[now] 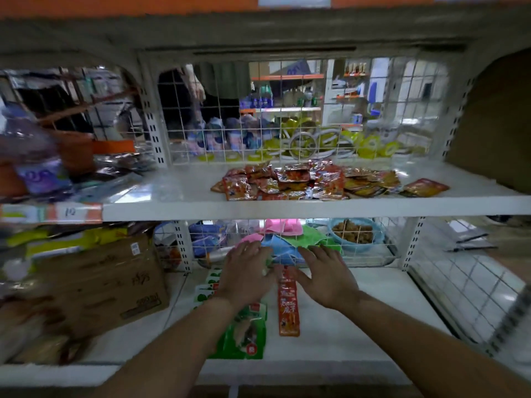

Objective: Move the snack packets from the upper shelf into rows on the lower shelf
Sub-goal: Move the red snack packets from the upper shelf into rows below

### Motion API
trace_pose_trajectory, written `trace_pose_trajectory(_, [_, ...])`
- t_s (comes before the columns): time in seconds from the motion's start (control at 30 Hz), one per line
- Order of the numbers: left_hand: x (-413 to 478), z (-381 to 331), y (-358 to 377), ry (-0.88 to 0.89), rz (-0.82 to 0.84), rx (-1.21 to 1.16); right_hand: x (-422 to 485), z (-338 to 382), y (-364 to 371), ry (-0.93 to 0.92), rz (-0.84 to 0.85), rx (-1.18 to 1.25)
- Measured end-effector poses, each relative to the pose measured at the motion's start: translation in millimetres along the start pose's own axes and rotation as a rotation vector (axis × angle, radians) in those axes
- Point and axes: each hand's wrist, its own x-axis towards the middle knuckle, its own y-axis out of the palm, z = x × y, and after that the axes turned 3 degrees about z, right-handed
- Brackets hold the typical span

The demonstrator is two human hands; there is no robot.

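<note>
**Shop shelving mid-restock: two rows begun, a heap left above**

White metal shelving backed with wire mesh point(373, 248) fills the view, and the red row point(288, 308) of snack packets on the lower shelf point(359, 326) serves as the marker for everything else. It runs front to back as a narrow overlapping strip. Just left of it lies a green row point(247, 334), partly covered by the person's forearm.

The left hand point(247, 274) hovers palm down over the far end of the green row, just left of the red row's far end. Its fingers are spread and nothing shows in its grasp. The right hand point(327, 280) mirrors it just right of the red row, also spread flat and holding nothing. Whether its thumb touches the strip cannot be told through the blur.

Well above the red row, on the upper shelf point(178, 182), a loose heap of red and orange packets point(310, 182) waits to come down. A cardboard box point(100, 282) sits far to the left of the red row.

Judging by the pose, the step in hand is squaring up the rows. To do it well, press lightly with flat fingers and nudge both edges inward together so the strip stays straight. The overlaps should not be lifted. Bare shelf right of the red row looks like the place for the next line.
</note>
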Motion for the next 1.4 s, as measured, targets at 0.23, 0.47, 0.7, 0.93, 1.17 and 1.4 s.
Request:
trace_pose_trajectory(0.23, [-24.9,-23.4,-54.4,-0.029,0.008,0.011,-28.5,24.7,-58.3,-0.022,-0.014,0.016])
trace_pose_trajectory(0.47, [-24.6,-37.1,-112.8,0.022,-0.073,0.039,-38.6,36.6,-107.0,-0.038,-0.088,0.059])
trace_pose_trajectory(0.7, [1.5,-42.3,-143.9,0.002,-0.069,0.020,-13.1,24.4,-150.5,-0.002,-0.110,0.061])
trace_pose_trajectory(0.93, [48.5,-39.9,-144.1,0.046,-0.144,-0.024,25.3,4.7,-170.1,0.091,-0.098,0.062])
trace_pose_trajectory(1.17, [113.4,-52.0,-135.7,0.027,-0.107,-0.098,75.7,-33.6,-174.1,0.250,-0.110,0.060])
trace_pose_trajectory(1.4, [170.0,-75.1,-118.3,0.023,-0.091,-0.416,113.1,-54.2,-170.8,0.318,-0.034,0.171])
